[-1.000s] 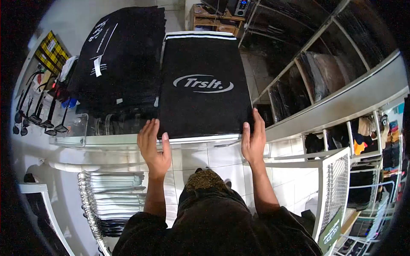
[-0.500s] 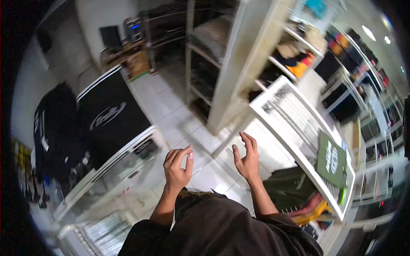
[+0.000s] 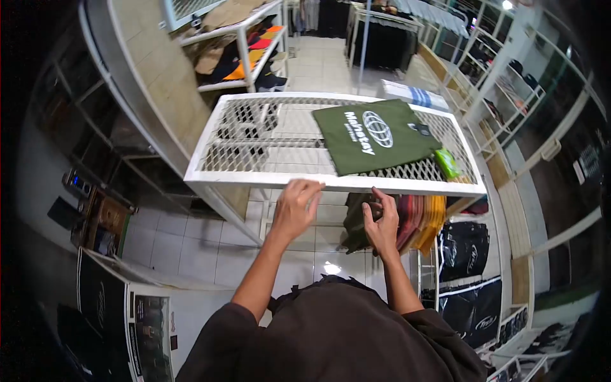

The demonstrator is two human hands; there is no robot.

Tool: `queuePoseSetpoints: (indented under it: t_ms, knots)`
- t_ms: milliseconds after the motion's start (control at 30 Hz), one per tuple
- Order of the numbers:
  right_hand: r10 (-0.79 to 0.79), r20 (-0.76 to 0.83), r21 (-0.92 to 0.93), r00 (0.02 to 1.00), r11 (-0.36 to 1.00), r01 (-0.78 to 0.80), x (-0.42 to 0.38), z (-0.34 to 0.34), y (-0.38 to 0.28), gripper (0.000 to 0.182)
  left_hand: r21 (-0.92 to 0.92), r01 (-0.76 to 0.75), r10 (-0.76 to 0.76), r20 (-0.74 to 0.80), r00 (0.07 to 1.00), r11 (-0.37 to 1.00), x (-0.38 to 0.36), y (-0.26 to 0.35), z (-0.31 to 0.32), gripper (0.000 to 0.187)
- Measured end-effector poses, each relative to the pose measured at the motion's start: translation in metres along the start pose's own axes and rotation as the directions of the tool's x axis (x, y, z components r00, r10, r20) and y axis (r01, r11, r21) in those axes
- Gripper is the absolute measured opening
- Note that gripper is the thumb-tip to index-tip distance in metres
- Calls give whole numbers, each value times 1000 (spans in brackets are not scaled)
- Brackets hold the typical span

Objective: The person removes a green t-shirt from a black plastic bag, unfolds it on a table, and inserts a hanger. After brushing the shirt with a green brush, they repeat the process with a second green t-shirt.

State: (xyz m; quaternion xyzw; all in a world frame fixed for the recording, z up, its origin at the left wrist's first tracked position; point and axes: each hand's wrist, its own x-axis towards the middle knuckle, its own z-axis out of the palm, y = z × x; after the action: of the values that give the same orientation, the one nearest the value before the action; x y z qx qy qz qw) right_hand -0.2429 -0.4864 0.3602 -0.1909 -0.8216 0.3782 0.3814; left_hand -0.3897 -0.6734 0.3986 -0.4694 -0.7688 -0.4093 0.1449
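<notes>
My left hand [image 3: 296, 209] is in front of the near edge of a white mesh-topped rack [image 3: 267, 181], fingers bent and thumb apart, holding nothing. Just right of it, my right hand [image 3: 384, 223] is raised by the same edge, also bare, with its fingers loosely curved and apart. A folded dark green T-shirt [image 3: 344, 156] with a white globe print lies flat on the mesh beyond my hands. By its right corner sits a small bright green packet [image 3: 448, 163]. Dark, red and yellow garments [image 3: 433, 219] hang beneath the rack, behind my right hand.
Shelves with caps [image 3: 245, 67] stand beyond the rack at the left. A white and blue package [image 3: 415, 95] is at the rack's far side. Black printed garments [image 3: 463, 251] are low on the right. A glass-fronted cabinet [image 3: 153, 337] stands at lower left.
My view has swung right, so the rack and green T-shirt now lie straight ahead. Both hands are nearer the rack's front edge, still holding nothing.
</notes>
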Motion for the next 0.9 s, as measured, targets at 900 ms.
queuePoseSetpoints:
  t_ms: [900]
  knots:
    - [521, -165, 335, 837, 828, -450, 46, -40, 51, 46, 232, 134, -136, -6, 991, 963, 155, -59, 104, 35]
